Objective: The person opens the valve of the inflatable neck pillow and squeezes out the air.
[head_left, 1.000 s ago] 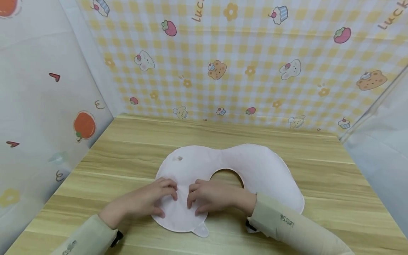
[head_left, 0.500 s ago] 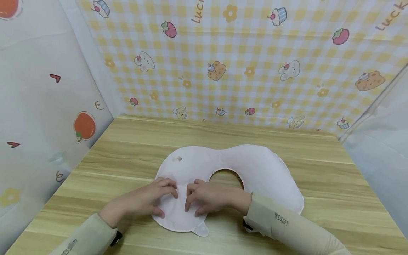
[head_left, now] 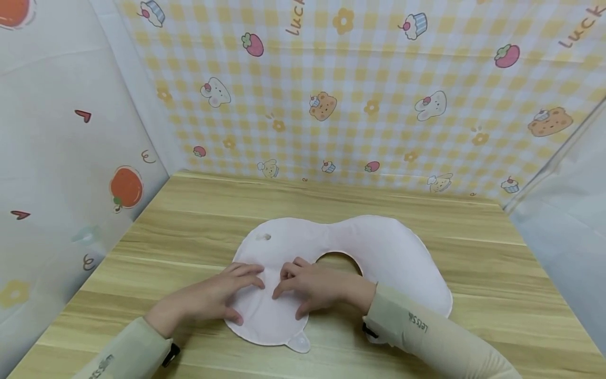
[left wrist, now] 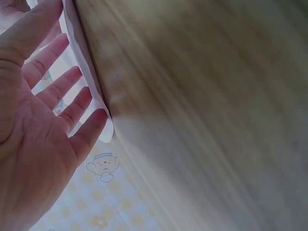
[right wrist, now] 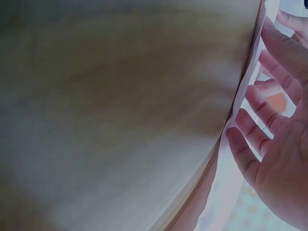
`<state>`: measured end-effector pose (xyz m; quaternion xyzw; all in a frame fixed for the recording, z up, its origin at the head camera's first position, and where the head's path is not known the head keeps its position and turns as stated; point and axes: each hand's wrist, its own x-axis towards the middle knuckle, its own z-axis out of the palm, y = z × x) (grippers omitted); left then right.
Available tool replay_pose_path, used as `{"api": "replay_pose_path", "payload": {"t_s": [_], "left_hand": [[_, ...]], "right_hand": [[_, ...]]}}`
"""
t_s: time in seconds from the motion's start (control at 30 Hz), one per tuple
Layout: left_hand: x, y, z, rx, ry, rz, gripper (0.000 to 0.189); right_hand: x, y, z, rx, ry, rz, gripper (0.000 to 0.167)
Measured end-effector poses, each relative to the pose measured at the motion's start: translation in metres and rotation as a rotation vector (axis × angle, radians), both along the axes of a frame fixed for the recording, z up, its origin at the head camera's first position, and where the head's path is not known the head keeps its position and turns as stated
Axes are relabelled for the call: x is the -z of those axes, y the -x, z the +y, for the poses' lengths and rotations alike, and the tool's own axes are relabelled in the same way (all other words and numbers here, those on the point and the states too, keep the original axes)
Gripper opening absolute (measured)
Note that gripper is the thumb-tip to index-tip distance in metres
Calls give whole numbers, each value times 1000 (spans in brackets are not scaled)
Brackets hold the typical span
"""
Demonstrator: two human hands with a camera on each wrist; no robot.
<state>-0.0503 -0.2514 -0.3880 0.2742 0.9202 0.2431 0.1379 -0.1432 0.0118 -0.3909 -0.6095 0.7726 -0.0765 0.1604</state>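
Observation:
A pale pink U-shaped inflatable neck pillow (head_left: 397, 258), looking flat and soft, lies on the wood-grain table, its opening towards me. A small clear valve (head_left: 266, 237) shows on its upper left part. My left hand (head_left: 218, 295) rests its spread fingertips on the outer side of the pillow's left arm. Facing it, my right hand (head_left: 319, 284) touches the same arm near the inner edge, fingers bent and apart. In the wrist views, the left palm (left wrist: 38, 120) and right palm (right wrist: 284, 154) show, with fingertips at the pillow's surface. A small tab (head_left: 299, 342) sticks out at the lower end.
The table (head_left: 161, 237) reaches back to a yellow checked cloth (head_left: 360, 68) with cartoon prints. A white printed sheet (head_left: 57, 158) hangs on the left, another pale sheet (head_left: 563, 210) on the right. My right sleeve (head_left: 426, 326) overlaps the pillow's right arm.
My right hand has shifted slightly up and away from me, its fingertips moving over the pillow. The left fingers have straightened a little. The pillow stays in place.

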Motion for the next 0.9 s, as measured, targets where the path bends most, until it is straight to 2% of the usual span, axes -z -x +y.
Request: {"api": "replay_pose_path", "payload": {"t_s": [0.43, 0.9], "left_hand": [[0, 0, -1, -19, 21, -22, 66], [1, 2, -2, -10, 37, -31, 68]], "right_hand": [[0, 8, -3, 55, -29, -34, 58], [0, 21, -6, 96, 2, -63, 54]]}}
